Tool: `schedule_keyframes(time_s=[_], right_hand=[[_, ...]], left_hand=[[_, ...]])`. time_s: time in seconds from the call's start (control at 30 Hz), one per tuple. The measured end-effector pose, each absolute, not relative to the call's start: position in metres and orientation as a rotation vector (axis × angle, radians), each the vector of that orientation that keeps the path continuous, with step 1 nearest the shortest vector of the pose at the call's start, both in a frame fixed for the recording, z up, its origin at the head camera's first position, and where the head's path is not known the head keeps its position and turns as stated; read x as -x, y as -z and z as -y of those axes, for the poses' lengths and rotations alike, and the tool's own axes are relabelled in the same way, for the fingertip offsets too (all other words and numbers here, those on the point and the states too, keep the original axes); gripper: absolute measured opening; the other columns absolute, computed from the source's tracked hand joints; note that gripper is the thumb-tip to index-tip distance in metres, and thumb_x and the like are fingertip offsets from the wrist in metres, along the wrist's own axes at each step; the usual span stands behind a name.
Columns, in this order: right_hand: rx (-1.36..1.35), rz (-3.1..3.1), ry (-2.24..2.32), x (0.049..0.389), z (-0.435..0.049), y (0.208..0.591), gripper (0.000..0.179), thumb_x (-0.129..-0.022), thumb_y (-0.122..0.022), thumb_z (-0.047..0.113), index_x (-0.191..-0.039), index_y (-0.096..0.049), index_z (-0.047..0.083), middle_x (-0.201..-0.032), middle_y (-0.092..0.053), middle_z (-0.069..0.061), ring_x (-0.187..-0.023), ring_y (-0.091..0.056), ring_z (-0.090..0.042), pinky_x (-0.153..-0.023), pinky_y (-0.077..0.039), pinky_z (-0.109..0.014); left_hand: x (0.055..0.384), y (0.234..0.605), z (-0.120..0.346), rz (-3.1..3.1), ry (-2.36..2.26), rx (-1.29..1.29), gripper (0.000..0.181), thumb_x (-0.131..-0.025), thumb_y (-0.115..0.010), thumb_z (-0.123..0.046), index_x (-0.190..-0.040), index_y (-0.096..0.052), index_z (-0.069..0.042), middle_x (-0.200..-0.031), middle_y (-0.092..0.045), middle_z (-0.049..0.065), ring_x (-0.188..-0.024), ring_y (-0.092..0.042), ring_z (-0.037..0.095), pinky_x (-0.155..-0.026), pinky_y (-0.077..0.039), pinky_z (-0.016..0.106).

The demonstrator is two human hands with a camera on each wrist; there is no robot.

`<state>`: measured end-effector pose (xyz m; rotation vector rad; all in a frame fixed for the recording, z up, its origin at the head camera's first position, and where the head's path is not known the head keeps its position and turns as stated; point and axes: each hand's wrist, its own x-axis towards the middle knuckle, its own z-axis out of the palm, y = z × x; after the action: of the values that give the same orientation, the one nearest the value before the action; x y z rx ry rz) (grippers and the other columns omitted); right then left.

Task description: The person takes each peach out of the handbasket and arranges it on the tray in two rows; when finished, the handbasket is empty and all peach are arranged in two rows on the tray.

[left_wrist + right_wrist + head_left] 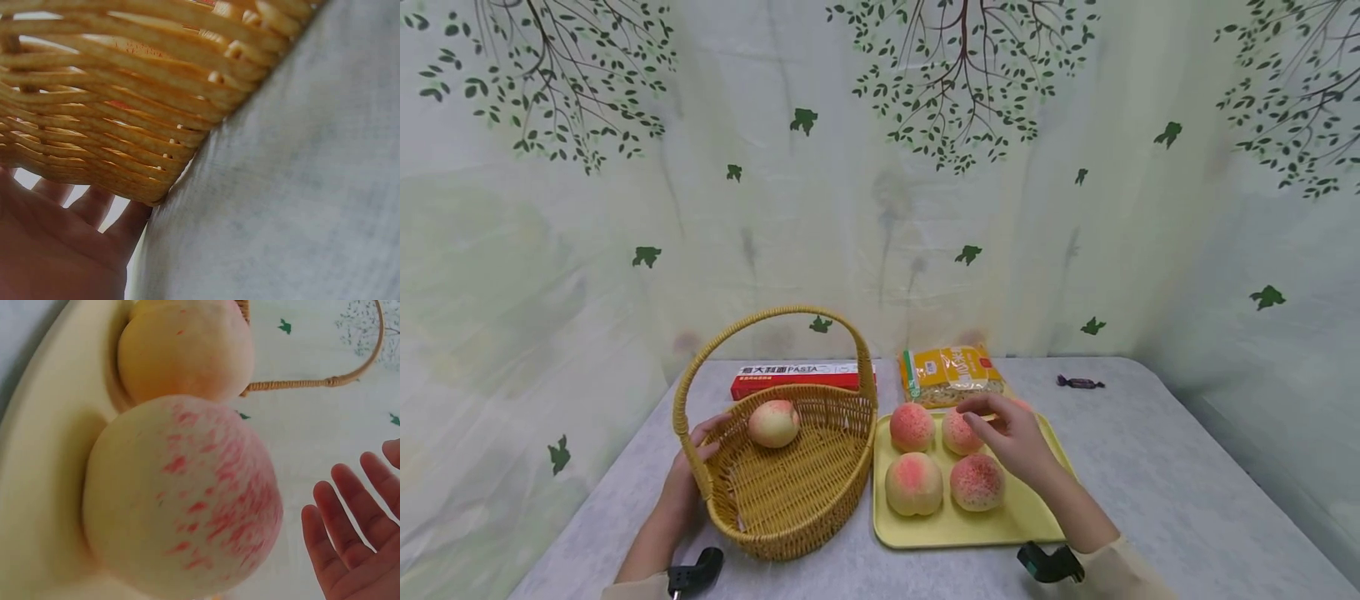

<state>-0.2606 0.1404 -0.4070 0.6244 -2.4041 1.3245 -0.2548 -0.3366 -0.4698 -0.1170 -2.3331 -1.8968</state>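
At the left, a woven basket (pixel 797 508) with a tall arched handle stands on the table, one peach (pixel 773 423) inside it. My left hand (pixel 688 475) holds the basket's left side at the rim; in the left wrist view its fingers (pixel 94 206) lie against the weave. Several pink-speckled peaches (pixel 977 482) sit on a yellow tray (pixel 925 533) to the basket's right. Above the tray, my right hand (pixel 1018 442) hovers with nothing in it, partly hiding the back peaches. The right wrist view shows its fingers (pixel 331 531) spread apart from a speckled peach (pixel 187 500).
Behind the basket lies a red and white pasta box (pixel 752 383). An orange food packet (pixel 951 375) leans behind the tray. One dark wrapped candy (pixel 1080 382) rests at the back right. A leaf-printed curtain (pixel 887 208) hangs along the table's rear edge.
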Motion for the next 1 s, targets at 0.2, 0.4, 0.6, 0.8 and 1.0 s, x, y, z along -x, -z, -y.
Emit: schedule_keyframes(time_s=[0.2, 0.4, 0.6, 0.8, 1.0], right_hand=[[-0.66, 2.464, -1.309, 0.261, -0.124, 0.399, 0.016, -0.098, -0.063, 0.023, -0.112, -0.069, 0.017, -0.109, -0.072, -0.001, -0.101, -0.064, -0.015, -0.085, -0.053, -0.028], [-0.691, 2.506, -1.346, 0.261, -0.11, 0.387, 0.021, -0.098, -0.063, 0.026, -0.115, -0.068, 0.015, -0.112, -0.071, -0.001, -0.104, -0.065, -0.017, -0.088, -0.053, -0.03], [-0.781, 2.49, -1.375, 0.264, -0.097, 0.381, 0.022, -0.097, -0.065, 0.02, -0.118, -0.066, 0.015, -0.116, -0.071, -0.005, -0.106, -0.065, -0.018, -0.089, -0.054, -0.037], [-0.918, 2.418, -1.395, 0.27, -0.083, 0.379, 0.027, -0.096, -0.066, 0.015, -0.122, -0.063, 0.012, -0.12, -0.068, -0.007, -0.108, -0.067, -0.024, -0.087, -0.056, -0.033], [-0.986, 2.443, -1.403, 0.273, -0.067, 0.377, 0.033, -0.094, -0.068, 0.015, -0.126, -0.061, 0.011, -0.124, -0.067, -0.005, -0.11, -0.067, -0.026, -0.089, -0.056, -0.034]], left_hand=[[0.253, 0.472, 0.337, 2.343, 1.902, 0.114, 0.049, -0.105, -0.032, -0.027, -0.152, -0.036, -0.013, -0.157, -0.031, 0.005, -0.127, -0.032, -0.01, -0.094, -0.029, 0.006], [0.253, 0.472, 0.338, 2.354, 1.895, 0.112, 0.049, -0.106, -0.031, -0.029, -0.152, -0.036, -0.014, -0.159, -0.03, 0.007, -0.129, -0.031, -0.007, -0.094, -0.028, 0.006], [0.254, 0.473, 0.339, 2.353, 1.889, 0.115, 0.049, -0.106, -0.031, -0.028, -0.152, -0.036, -0.013, -0.158, -0.03, 0.007, -0.128, -0.032, -0.008, -0.094, -0.029, 0.006], [0.255, 0.472, 0.338, 2.35, 1.89, 0.111, 0.049, -0.106, -0.031, -0.028, -0.152, -0.036, -0.013, -0.157, -0.031, 0.006, -0.127, -0.034, -0.008, -0.094, -0.031, 0.007], [0.255, 0.471, 0.337, 2.334, 1.891, 0.117, 0.047, -0.105, -0.032, -0.026, -0.15, -0.039, -0.013, -0.154, -0.035, 0.002, -0.125, -0.035, -0.01, -0.094, -0.03, 0.007]])
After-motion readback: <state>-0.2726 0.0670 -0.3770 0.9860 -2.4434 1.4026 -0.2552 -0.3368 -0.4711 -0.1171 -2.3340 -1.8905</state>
